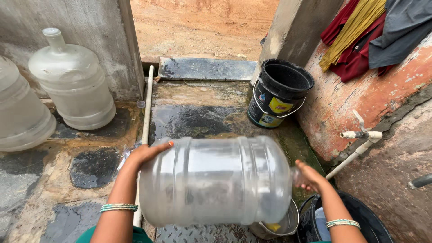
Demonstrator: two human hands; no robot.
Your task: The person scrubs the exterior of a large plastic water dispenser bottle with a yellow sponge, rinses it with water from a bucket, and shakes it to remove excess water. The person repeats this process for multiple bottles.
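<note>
Over the wet floor point(198, 119), both hands grip a sideways jug point(216, 180), left hand point(146, 153) at its base, right hand point(308, 176) at its neck, little water left inside.

Item: one large, clear plastic water jug point(216, 180), ribbed, barrel-shaped, with a rounded shoulder. Condition: translucent, scuffed and cloudy; inside wet, with some water gathered toward the shoulder end. Pose: lying on its side, level, lifted off the floor, its long axis running left to right across my front. The flat base faces left, the narrow neck right. Hold: my left hand point(146, 153) is spread on the base rim, fingers curled over the top edge; my right hand point(308, 176) grips the neck, which it hides. Position: carried between both my hands, above the wet stone floor point(198, 119), low in the head view.
</note>
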